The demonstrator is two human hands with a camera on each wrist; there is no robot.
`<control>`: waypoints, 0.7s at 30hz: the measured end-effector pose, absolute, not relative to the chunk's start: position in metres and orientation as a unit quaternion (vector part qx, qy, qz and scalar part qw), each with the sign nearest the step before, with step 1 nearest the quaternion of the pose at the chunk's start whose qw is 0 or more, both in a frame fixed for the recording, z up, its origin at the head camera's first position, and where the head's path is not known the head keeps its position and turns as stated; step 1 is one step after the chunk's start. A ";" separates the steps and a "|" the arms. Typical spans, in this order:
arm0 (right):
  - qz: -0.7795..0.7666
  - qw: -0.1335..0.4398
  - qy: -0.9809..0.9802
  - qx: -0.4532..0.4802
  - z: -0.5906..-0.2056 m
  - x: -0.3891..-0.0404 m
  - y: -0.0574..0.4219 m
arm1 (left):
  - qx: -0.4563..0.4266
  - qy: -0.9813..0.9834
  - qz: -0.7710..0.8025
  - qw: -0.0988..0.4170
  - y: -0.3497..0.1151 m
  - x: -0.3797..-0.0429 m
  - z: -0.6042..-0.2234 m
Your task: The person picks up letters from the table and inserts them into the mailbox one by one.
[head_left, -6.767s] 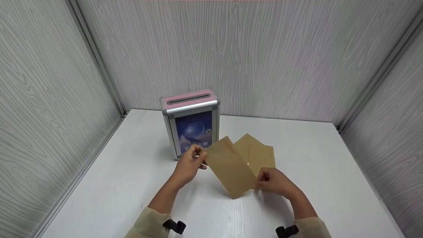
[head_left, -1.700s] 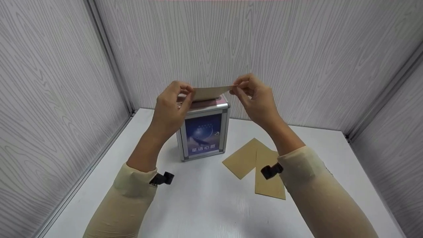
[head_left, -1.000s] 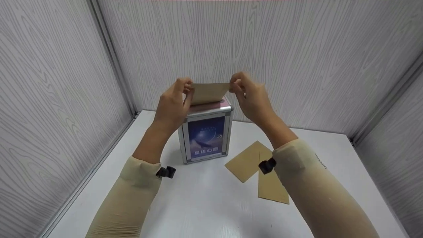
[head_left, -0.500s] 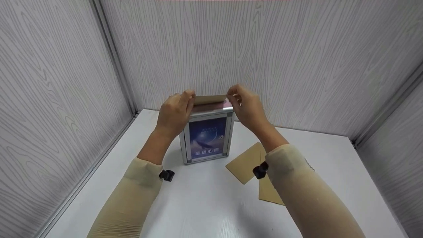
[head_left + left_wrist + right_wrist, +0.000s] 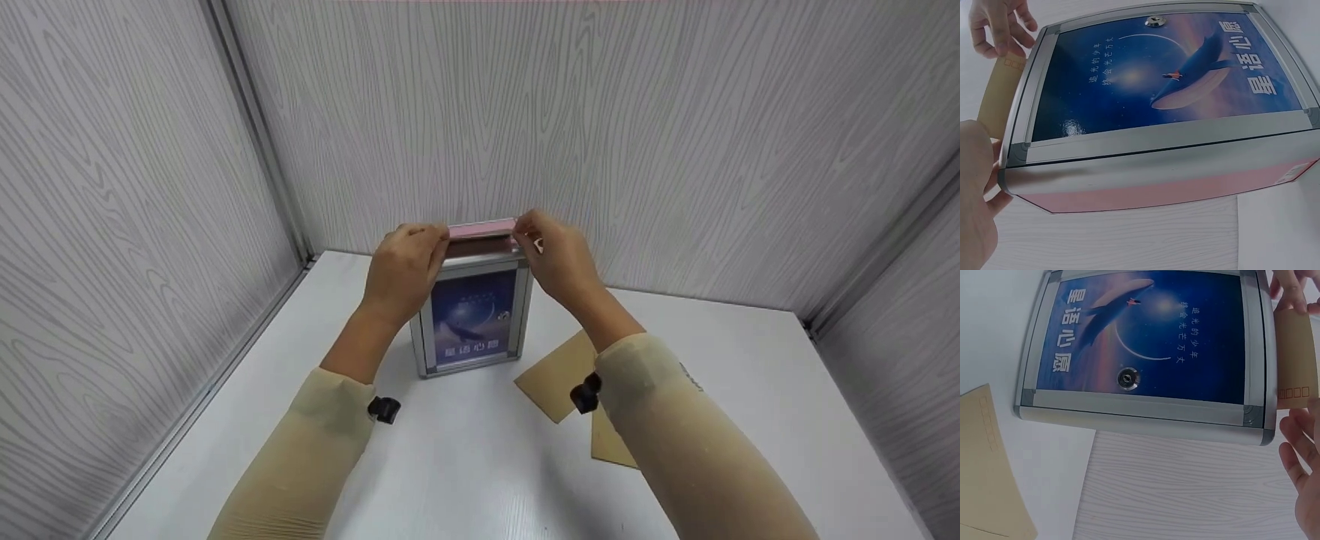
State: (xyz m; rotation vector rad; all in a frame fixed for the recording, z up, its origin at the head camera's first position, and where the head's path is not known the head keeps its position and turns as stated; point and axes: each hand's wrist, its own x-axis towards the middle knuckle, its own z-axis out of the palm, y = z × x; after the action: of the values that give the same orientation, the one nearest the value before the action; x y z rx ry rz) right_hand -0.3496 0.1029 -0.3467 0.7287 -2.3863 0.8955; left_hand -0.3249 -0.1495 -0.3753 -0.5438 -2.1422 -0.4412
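Pinching opposite ends of one brown rectangular paper envelope [image 5: 1296, 354], left hand [image 5: 403, 268] and right hand [image 5: 559, 259] hold it protruding from the top of the pink-and-silver rectangular metal-framed box [image 5: 474, 319]. Two flat brown paper envelopes [image 5: 553, 380] lie right of the box, partly hidden.
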 end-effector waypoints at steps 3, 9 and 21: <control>0.327 0.248 -0.877 0.251 -0.350 -0.349 0.103 | -0.211 -0.856 -0.180 0.436 -0.147 -0.324 -0.375; 0.321 0.239 -0.886 0.234 -0.356 -0.349 0.104 | -0.174 -0.866 -0.217 0.415 -0.145 -0.322 -0.375; 0.328 0.117 -0.905 0.243 -0.368 -0.350 0.116 | -0.147 -0.883 -0.232 0.381 -0.146 -0.322 -0.380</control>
State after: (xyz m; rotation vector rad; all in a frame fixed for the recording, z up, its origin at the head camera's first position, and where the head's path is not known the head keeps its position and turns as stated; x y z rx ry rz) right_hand -0.3504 0.1164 -0.3683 0.7110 -2.6497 0.9585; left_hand -0.3218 -0.1457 -0.3802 -0.3762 -2.2527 -0.5914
